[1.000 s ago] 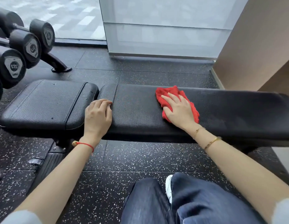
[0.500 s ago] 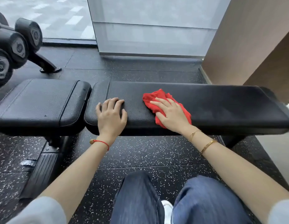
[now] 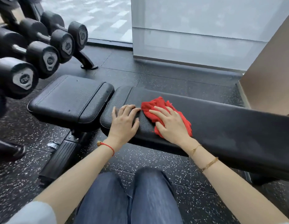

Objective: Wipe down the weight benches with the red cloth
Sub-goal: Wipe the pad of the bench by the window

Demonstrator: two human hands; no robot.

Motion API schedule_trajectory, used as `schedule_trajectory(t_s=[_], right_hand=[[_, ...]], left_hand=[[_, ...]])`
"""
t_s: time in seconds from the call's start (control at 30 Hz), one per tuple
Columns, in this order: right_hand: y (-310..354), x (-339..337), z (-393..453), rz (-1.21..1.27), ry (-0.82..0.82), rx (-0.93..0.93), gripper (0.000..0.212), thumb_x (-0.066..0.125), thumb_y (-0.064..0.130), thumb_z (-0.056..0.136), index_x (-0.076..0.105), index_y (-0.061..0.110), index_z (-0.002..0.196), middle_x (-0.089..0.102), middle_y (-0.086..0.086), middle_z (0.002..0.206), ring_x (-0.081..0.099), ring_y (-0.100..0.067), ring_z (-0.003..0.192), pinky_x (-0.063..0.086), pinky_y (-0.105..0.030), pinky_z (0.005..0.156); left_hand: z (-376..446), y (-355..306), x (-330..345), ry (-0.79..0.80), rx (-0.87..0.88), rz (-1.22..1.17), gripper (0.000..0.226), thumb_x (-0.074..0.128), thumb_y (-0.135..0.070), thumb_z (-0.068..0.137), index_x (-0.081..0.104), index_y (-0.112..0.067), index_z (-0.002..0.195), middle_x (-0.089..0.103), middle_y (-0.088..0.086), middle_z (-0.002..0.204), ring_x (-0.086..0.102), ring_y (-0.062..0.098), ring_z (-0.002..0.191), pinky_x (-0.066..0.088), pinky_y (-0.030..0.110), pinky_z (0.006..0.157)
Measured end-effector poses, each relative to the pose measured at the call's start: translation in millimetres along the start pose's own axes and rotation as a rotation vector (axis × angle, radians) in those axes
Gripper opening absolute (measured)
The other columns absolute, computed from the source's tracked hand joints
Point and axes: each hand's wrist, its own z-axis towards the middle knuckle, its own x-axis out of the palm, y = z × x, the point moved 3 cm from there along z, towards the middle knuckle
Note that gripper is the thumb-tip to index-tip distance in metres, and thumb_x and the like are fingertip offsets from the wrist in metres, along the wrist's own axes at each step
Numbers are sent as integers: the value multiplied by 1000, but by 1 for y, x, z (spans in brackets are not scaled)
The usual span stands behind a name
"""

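A black weight bench lies across the view, with a long back pad (image 3: 229, 125) and a shorter seat pad (image 3: 71, 97) to its left. The crumpled red cloth (image 3: 158, 104) lies on the left end of the long pad. My right hand (image 3: 171, 125) presses flat on the cloth with straight fingers. My left hand (image 3: 124, 123) rests flat on the pad just left of the cloth, its fingertips close to the cloth's edge. Part of the cloth is hidden under my right palm.
A rack of black dumbbells (image 3: 43, 54) stands at the left, close to the seat pad. The bench's base frame (image 3: 59, 159) runs along the speckled rubber floor. A frosted glass panel (image 3: 197, 33) and a beige wall (image 3: 270, 75) lie behind. My knees (image 3: 132, 199) are below.
My right hand has slid the red cloth leftward along the long pad toward its left end. My left hand stayed flat on the pad, and the two hands are now close together.
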Motion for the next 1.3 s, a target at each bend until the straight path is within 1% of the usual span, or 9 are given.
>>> schedule_trajectory(t_s=[0.1, 0.2, 0.5, 0.63, 0.73, 0.87, 1.0, 1.17, 1.3], right_hand=[[-7, -3, 31, -2, -21, 81, 49, 48, 26, 93, 48, 33, 142, 39, 10, 154, 30, -28, 142, 19, -41, 120], [5, 1, 72, -8, 15, 115, 49, 45, 27, 95, 45, 32, 144, 36, 9, 156, 29, -31, 143, 17, -42, 120], [106, 41, 71, 111, 136, -355, 47, 43, 28, 92, 47, 35, 138, 42, 15, 150, 30, -31, 142, 21, -43, 118], [104, 40, 110, 209, -18, -159, 46, 47, 21, 92, 52, 29, 137, 47, 9, 148, 39, -27, 137, 22, -41, 119], [123, 46, 157, 152, 19, -88, 46, 46, 23, 95, 50, 28, 140, 44, 7, 151, 38, -28, 137, 22, -39, 118], [165, 66, 171, 2, 155, -299, 48, 43, 30, 96, 43, 33, 144, 35, 13, 155, 33, -27, 140, 20, -38, 118], [172, 75, 132, 48, 237, -532, 53, 34, 38, 92, 39, 39, 145, 33, 19, 156, 32, -27, 142, 21, -42, 119], [149, 70, 191, -20, 98, -253, 52, 44, 32, 95, 40, 35, 146, 34, 9, 158, 31, -25, 142, 14, -36, 122], [150, 71, 217, -55, 141, -119, 53, 41, 33, 97, 33, 36, 150, 26, 7, 161, 28, -33, 144, 16, -41, 121]], left_hand=[[-1, 11, -26, -9, 20, 11, 39, 50, -31, 98, 55, -23, 136, 49, -2, 146, 38, 20, 141, 12, 56, 121], [-1, 37, -68, -49, 72, 35, 33, 53, -28, 95, 62, -20, 126, 59, -1, 134, 50, 22, 130, 28, 44, 116], [-41, 139, -113, -180, -198, 55, 30, 50, -20, 89, 71, -13, 109, 71, 3, 111, 64, 27, 110, 46, 49, 98], [-44, 176, -109, -234, -272, 62, 33, 49, -20, 90, 69, -14, 116, 69, 2, 118, 61, 24, 115, 42, 45, 101], [-34, 201, -108, -269, -322, 29, 34, 49, -17, 92, 67, -13, 121, 66, 4, 124, 57, 24, 121, 40, 47, 106], [-18, 233, -104, -274, -352, 15, 33, 55, -11, 95, 64, -12, 126, 63, 5, 130, 52, 24, 126, 37, 48, 110], [1, 258, -93, -228, -365, 12, 34, 55, -11, 96, 63, -12, 128, 60, 7, 134, 50, 26, 130, 35, 49, 112], [5, 267, -77, -229, -384, 10, 39, 46, -21, 94, 64, -11, 128, 59, 8, 134, 50, 27, 129, 31, 45, 112], [4, 272, -70, -279, -400, 0, 39, 45, -20, 94, 64, -14, 127, 59, 6, 133, 50, 26, 127, 27, 43, 111]])
